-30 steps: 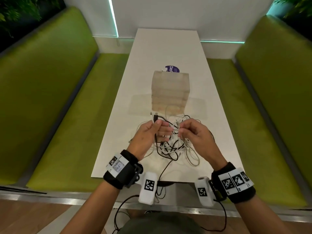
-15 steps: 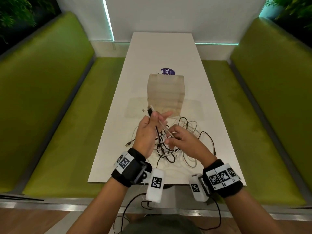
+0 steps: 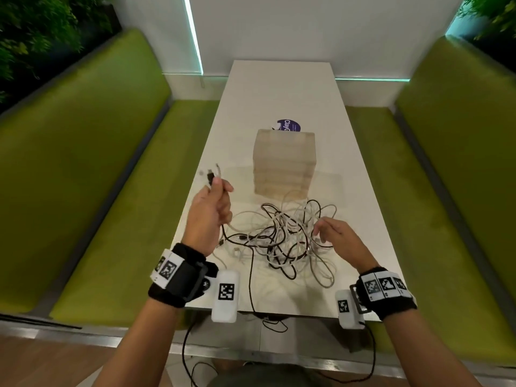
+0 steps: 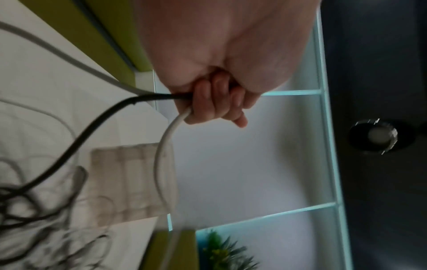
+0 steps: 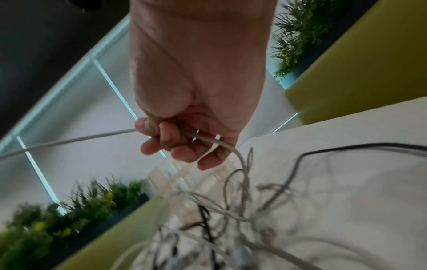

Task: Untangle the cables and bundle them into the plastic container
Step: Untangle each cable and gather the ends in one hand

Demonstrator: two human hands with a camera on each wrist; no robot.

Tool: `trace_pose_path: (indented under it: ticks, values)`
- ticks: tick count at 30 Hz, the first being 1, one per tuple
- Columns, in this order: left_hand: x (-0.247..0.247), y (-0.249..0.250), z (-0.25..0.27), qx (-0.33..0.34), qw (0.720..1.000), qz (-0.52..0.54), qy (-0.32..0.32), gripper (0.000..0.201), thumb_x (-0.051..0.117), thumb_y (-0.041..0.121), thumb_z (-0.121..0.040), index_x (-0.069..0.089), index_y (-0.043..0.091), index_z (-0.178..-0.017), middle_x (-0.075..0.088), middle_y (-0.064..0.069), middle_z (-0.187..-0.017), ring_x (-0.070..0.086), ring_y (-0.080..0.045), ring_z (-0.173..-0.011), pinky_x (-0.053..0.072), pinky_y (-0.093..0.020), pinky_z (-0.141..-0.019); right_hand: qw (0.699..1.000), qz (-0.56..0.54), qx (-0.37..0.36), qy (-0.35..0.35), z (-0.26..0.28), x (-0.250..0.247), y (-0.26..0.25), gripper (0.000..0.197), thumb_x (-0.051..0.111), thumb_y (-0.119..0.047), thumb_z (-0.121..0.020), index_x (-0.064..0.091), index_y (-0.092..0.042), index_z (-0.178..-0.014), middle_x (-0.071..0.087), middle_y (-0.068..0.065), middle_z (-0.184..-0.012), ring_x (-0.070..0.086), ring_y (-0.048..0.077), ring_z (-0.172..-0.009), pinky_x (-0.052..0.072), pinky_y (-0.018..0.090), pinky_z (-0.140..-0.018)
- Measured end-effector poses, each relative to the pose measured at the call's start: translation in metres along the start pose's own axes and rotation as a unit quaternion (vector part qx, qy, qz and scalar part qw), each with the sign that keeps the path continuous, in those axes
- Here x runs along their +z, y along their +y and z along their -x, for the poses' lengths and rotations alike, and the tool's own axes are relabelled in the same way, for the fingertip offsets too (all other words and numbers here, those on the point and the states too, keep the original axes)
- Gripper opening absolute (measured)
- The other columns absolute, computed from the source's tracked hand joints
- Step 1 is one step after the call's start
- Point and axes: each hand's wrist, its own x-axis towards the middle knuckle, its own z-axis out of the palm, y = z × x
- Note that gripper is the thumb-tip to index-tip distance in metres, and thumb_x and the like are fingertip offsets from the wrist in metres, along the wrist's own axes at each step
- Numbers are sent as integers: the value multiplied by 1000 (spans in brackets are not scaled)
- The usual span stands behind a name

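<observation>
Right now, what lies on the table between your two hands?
The tangle of cables, black and white loops on the white table. The head view shows it between the left hand and the right hand.

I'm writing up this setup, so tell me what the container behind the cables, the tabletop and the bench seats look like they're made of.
Container: seemingly frosted, translucent plastic; light passes through and faint horizontal ribs show.
Tabletop: smooth matte white, likely laminate; no grain, only soft shadows.
Bench seats: green upholstery, probably a fabric or suede-like cover; dull, padded-looking surface without gloss.
</observation>
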Motion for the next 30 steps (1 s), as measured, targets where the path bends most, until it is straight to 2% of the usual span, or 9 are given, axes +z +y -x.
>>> trace_pose_path:
  ticks: [3, 6, 7, 8, 11, 15, 18, 25, 30]
  values:
    - [17, -24, 8, -36, 983, -176, -44, 39, 50, 50, -87, 65, 16, -97, 33, 15, -55, 29, -7, -46, 29, -22, -46, 999, -19, -28, 1, -5, 4, -19, 35, 41, -25, -101, 63, -17, -74, 54, 9, -70, 45, 12, -63, 38, 22, -65]
    - [49, -33, 16, -65, 961, -251, -99, 38, 58, 33, -91, 60, 11, -121, 66, 1, -75, 56, -25, -60, 53, -38, -65, 997, -13, -66, -25, -9, 15, -37, 34, 43, -29, -100, 63, -21, -74, 51, -3, -66, 44, 14, -62, 38, 23, -62]
    - [58, -36, 17, -66, 963, -233, -115, 36, 59, 25, -92, 57, 9, -124, 69, -5, -78, 59, -21, -61, 54, -34, -67, 997, -2, -66, -39, -10, 19, -41, 33, 44, -32, -99, 63, -22, -74, 51, -4, -64, 44, 15, -60, 39, 26, -61]
    - [64, -39, 16, -63, 967, -208, -131, 34, 59, 18, -93, 57, 6, -124, 67, 1, -63, 59, -12, -52, 53, -20, -58, 997, 9, -61, -52, -13, 22, -42, 33, 46, -36, -98, 64, -21, -75, 54, -2, -65, 47, 18, -60, 41, 31, -61]
    - [76, -43, 13, -48, 972, -182, -143, 19, 57, 12, -94, 63, 3, -110, 63, 12, -54, 53, 4, -47, 36, -7, -47, 995, 65, -56, -58, -17, 27, -44, 33, 47, -35, -95, 68, -12, -86, 70, 5, -85, 65, 23, -80, 53, 42, -76]
    - [75, -47, 3, -47, 978, -185, -88, 20, 51, 17, -97, 59, 9, -80, 50, 11, -46, 41, -1, -40, 32, -13, -42, 994, 63, -80, -36, -18, 29, -49, 25, 44, -23, -100, 64, -13, -86, 63, -6, -74, 56, 3, -65, 45, 22, -65]
    - [63, -42, -5, -25, 987, -151, -51, 26, 43, 19, -99, 56, 15, -78, 34, 12, -46, 26, -6, -40, 24, -20, -41, 991, 83, -81, -59, -24, 25, -38, 28, 43, -26, -100, 62, -13, -84, 54, -5, -68, 48, 7, -62, 41, 26, -63]
    - [28, 22, -21, 63, 994, 48, 76, 42, 34, 32, -103, 48, 18, -67, 23, 12, -42, 14, -5, -39, 12, -22, -40, 990, 141, 0, -16, -42, 0, 18, 32, 42, -21, -100, 55, -28, -72, 55, -5, -68, 52, 14, -67, 39, 27, -68]
    - [8, 5, -24, 79, 991, -57, 95, 40, 38, 39, -101, 51, 18, -70, 24, 13, -46, 18, -5, -40, 19, -20, -39, 994, 105, -22, 8, -52, -1, 7, 31, 43, -24, -100, 60, -23, -74, 57, 6, -70, 48, 11, -65, 39, 28, -68]
